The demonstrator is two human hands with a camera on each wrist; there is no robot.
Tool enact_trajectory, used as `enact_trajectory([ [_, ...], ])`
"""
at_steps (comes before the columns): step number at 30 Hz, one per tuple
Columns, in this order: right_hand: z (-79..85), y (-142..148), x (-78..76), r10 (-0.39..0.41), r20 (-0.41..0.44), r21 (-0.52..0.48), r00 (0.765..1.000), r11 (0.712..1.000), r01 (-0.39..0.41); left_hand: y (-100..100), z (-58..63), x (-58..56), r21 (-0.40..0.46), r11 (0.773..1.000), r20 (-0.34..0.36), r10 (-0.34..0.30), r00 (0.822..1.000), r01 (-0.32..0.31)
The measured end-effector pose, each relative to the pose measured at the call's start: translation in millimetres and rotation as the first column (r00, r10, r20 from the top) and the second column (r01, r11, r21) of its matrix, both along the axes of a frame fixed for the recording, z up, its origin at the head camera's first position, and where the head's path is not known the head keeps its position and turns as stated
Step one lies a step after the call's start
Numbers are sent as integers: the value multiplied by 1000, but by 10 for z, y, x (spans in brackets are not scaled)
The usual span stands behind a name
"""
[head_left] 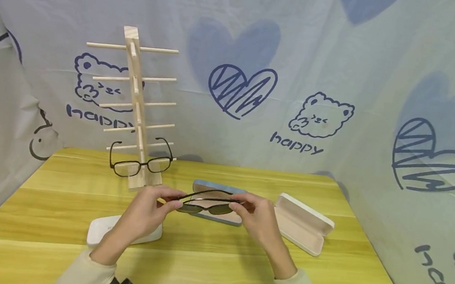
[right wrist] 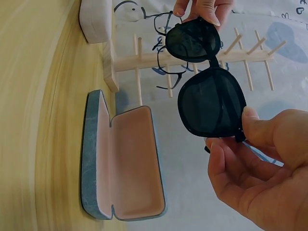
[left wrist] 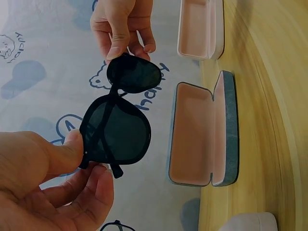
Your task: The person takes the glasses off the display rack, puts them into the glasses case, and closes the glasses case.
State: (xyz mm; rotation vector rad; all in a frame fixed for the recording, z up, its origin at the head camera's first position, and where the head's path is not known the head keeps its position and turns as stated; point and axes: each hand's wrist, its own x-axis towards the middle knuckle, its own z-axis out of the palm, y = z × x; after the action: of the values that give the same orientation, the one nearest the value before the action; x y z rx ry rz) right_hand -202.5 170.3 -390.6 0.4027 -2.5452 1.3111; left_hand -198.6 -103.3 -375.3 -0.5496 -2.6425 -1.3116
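Two cream sleeves (head_left: 86,277) come in from the near edge of the yellow wood-grain table (head_left: 197,273), and from where I stand both forearms slant inward until the hands nearly face each other. The left hand (head_left: 146,212) has thumb and fingertips pinched on one outer end of a pair of black-framed sunglasses with dark lenses (head_left: 220,209); the right hand (head_left: 259,217) pinches the other end the same way, its remaining fingers curled under. Held level between them, the sunglasses hang in the air, their arms running across behind the lenses. Below the left forearm lies a closed white glasses case (head_left: 95,230), partly covered. Just past the sunglasses, apart from them, a blue-grey case with pink lining (left wrist: 232,144) stands open, and an open white case with pale pink lining (head_left: 301,228) sits to its right. Farther off at left, black-framed clear eyeglasses (head_left: 142,164) rest low on a pale wooden peg rack (head_left: 136,88), before a heart-and-bear printed cloth (head_left: 250,5).
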Motion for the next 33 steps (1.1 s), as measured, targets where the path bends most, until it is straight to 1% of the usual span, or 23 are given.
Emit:
enact_trajectory([
  [7,-43,18,-36,-9,17,-19,1000,1000,10,15,-61,-77,-10,1000,-27,-24,999,24],
  [11,-60,37,-48,-11,19,-32,1000,999,11,14,-85,-120,-16,999,-28,-40,999,39],
  [14,-72,48,-53,5,21,-32,1000,999,-4,7,-97,-142,-15,999,-3,-52,999,52],
  [20,-107,67,-68,14,32,-6,999,1000,-14,-9,-119,-190,4,997,85,-83,993,83],
  [26,-141,70,-102,14,40,21,999,1000,-15,-8,-160,-317,6,993,106,-117,988,117],
  [30,-159,77,-119,11,29,44,1000,999,-12,14,-186,-397,-1,994,121,-108,987,109],
  [33,-185,94,-142,-7,19,71,1000,997,5,36,-211,-445,-4,995,136,-93,986,95],
])
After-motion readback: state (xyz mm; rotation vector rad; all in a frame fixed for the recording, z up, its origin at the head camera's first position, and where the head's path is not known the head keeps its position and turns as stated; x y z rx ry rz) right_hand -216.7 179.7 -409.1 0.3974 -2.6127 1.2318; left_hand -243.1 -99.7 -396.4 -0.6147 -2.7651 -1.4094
